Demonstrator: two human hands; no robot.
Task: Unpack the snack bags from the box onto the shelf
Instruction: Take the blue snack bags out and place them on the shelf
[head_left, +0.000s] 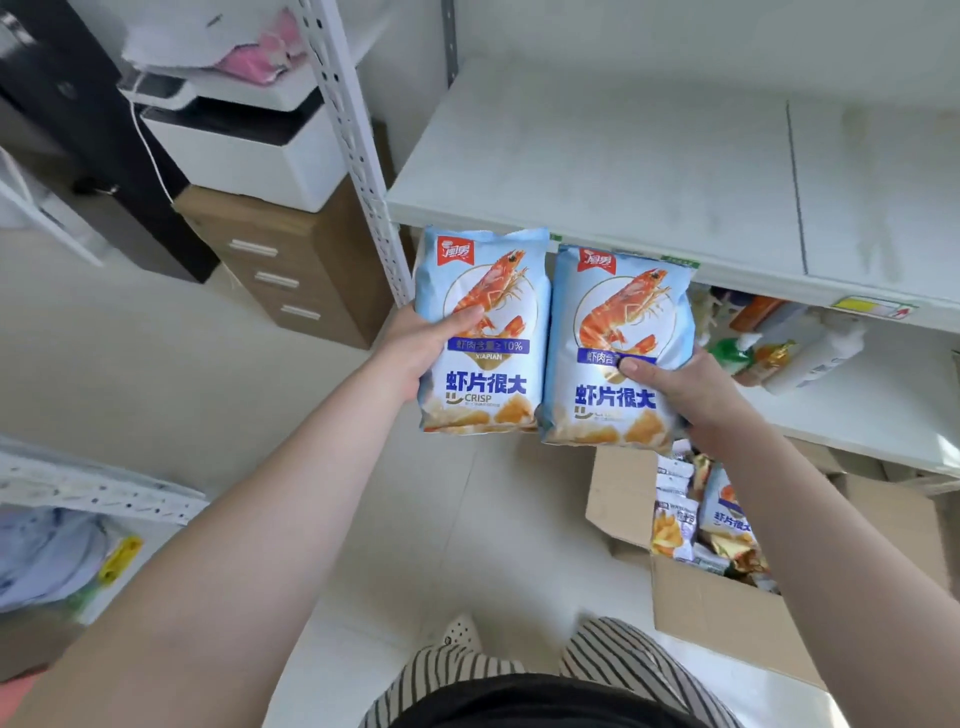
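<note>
I hold two light-blue prawn-cracker bags upright and side by side, just below the front edge of the white shelf board (597, 156). My left hand (415, 348) grips the left bag (485, 291) by its left edge, thumb across the front. My right hand (685, 389) grips the right bag (618, 312) from its right side, thumb on the front. The open cardboard box (717, 608) sits on the floor at lower right, with several more snack bags (675, 519) inside.
The lower shelf (883, 415) carries bottles and packets. A perforated white upright (358, 156) stands left of the shelf. A brown drawer cabinet (291, 270) with a white printer on top lies further left. Another rack edge (104, 493) is at lower left.
</note>
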